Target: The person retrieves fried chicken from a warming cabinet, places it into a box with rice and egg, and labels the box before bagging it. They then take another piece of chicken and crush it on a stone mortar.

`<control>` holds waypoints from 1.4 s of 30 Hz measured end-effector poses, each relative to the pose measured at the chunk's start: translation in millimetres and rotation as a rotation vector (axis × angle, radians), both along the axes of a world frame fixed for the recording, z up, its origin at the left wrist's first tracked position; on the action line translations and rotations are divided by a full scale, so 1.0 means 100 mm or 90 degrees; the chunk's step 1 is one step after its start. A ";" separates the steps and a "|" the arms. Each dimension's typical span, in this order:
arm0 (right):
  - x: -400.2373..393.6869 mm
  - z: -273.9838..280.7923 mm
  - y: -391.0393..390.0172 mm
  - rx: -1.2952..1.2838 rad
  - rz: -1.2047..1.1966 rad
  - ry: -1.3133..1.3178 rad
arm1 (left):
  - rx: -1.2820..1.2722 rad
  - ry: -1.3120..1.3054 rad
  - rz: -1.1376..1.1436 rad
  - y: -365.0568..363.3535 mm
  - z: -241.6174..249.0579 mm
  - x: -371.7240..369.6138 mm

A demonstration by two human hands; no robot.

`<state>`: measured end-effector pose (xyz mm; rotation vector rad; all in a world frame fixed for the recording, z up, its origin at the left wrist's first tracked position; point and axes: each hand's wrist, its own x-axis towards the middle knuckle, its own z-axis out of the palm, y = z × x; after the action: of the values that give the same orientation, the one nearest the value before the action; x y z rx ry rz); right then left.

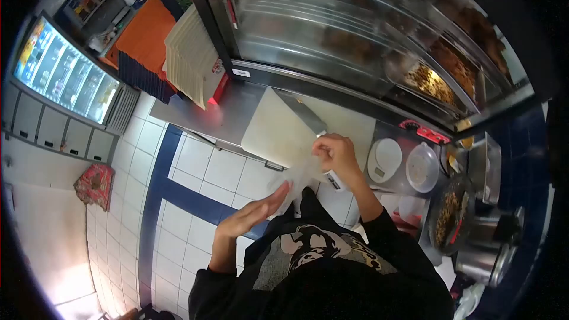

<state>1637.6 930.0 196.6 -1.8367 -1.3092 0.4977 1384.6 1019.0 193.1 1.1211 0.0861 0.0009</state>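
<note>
A thin translucent plastic bag or glove (296, 179) hangs between my two hands, over the front edge of the counter. My right hand (336, 153) has its fingers pinched on the plastic's upper end. Against the plastic's lower left side lies my left hand (255, 213), its fingers stretched out and pressed flat. Beyond them is a white cutting board (275, 130). A wide-bladed cleaver (302, 114) rests on the boards, its handle end close to my right hand.
A glass display case (332, 35) with food stands behind the counter. To the right are a white scale (384, 160), a round container (422, 168), a pan of food (448, 213) and metal pots (486, 255). Stacked boxes (189, 53) stand at the left.
</note>
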 end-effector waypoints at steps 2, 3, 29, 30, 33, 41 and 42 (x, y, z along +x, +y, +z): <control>0.16 -0.06 0.17 -0.034 -0.010 0.044 | 0.039 -0.005 0.078 -0.03 0.21 0.04; 0.22 -0.10 0.25 -0.053 0.033 0.071 | 0.076 -0.013 0.146 -0.06 0.26 0.08; 0.55 -0.64 -0.06 -0.206 0.011 -0.180 | -0.477 0.160 0.373 0.12 -1.38 1.87; 0.56 -0.62 -0.03 -0.133 -0.047 -0.247 | -0.435 0.226 0.414 0.12 -1.36 1.89; 1.00 -0.15 -0.14 0.011 -0.253 0.029 | -0.381 0.341 0.446 0.17 -0.95 1.79; 2.34 0.62 -0.70 0.439 -0.559 0.203 | 0.362 0.000 0.629 0.59 0.23 1.90; 2.43 0.60 -0.68 0.447 -0.536 0.228 | 0.448 -0.049 0.670 0.67 0.44 2.05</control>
<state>1880.4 862.2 256.4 -1.4190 -0.3105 -0.0973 1589.8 1085.8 236.7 1.6528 0.6354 1.0820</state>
